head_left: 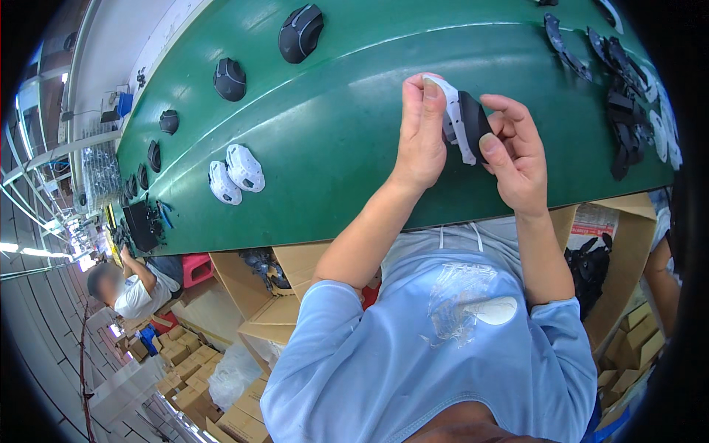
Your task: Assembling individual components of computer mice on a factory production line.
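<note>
Above the table's near edge, my left hand [422,144] is closed on a white mouse shell piece [459,131], thumb on its upper end. My right hand [518,159] pinches a black curved mouse cover [472,118] between thumb and fingers. The white and black pieces lie side by side against each other; whether they are joined, I cannot tell. To the left on the green table, two white mice [243,168] rest close together. Farther off stand black mice, one [230,80] at the upper left and another [300,34] at the far edge.
Loose black shell parts [626,125] and white shell pieces [659,133] lie at the table's right end. Open cardboard boxes [299,269] with black parts stand below the near edge. At the far left, another person [144,284] sits by a black tray [142,227].
</note>
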`<state>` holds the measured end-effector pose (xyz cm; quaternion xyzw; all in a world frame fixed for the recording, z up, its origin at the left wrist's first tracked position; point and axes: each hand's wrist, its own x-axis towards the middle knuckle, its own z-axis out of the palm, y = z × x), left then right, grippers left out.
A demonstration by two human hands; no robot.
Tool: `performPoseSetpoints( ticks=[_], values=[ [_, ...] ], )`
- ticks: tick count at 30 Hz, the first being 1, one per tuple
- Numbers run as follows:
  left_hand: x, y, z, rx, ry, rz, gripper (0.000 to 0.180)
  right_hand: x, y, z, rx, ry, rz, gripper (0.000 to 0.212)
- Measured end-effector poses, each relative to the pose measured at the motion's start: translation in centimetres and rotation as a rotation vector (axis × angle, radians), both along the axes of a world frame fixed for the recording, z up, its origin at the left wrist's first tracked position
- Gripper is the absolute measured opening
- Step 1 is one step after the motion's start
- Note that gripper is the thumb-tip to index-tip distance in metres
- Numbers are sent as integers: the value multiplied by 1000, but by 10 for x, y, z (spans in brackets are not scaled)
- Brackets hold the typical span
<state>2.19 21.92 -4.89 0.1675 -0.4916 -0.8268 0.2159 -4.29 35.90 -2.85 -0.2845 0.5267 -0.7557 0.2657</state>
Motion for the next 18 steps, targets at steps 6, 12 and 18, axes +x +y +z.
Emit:
performPoseSetpoints(
  ticks=[6,12,18],
  values=[
    [2,-5,-5,9,61,121,45,-3,2,-2,52,-109,55,50],
    [6,-14,-10,16,90,-60,50,-10,-9,8,-18,-211,130,70],
    [8,-20,-17,21,131,-172,59,-24,1,1,-124,-376,160,46]
  ],
)
